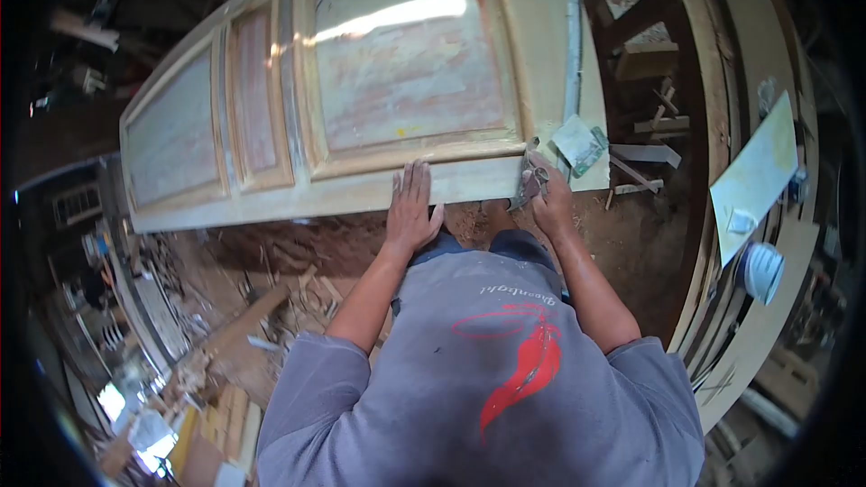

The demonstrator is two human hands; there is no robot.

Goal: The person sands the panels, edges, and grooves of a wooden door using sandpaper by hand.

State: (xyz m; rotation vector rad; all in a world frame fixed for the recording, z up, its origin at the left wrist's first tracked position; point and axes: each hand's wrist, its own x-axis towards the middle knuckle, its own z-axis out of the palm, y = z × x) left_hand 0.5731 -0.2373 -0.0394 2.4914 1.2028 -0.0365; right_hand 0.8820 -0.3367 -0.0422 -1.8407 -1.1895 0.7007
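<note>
A pale wooden panelled door (469, 179) lies across the view in front of me, with three framed panels. My left hand (414, 207) rests on its near edge, fingers stretched out and close together, holding nothing. At the right end of that edge, my right hand (548, 191) is closed around a crumpled greyish piece (532, 182), perhaps sandpaper or cloth. Just beyond that hand, a small white and green sheet (579, 144) lies on the door's corner.
Long boards (713, 126) stand at the right, bearing a pale flat sheet (767, 171) and a white tub (760, 272). Wood scraps (642, 158) and shavings lie on the floor. At the lower left are more timber pieces (225, 424).
</note>
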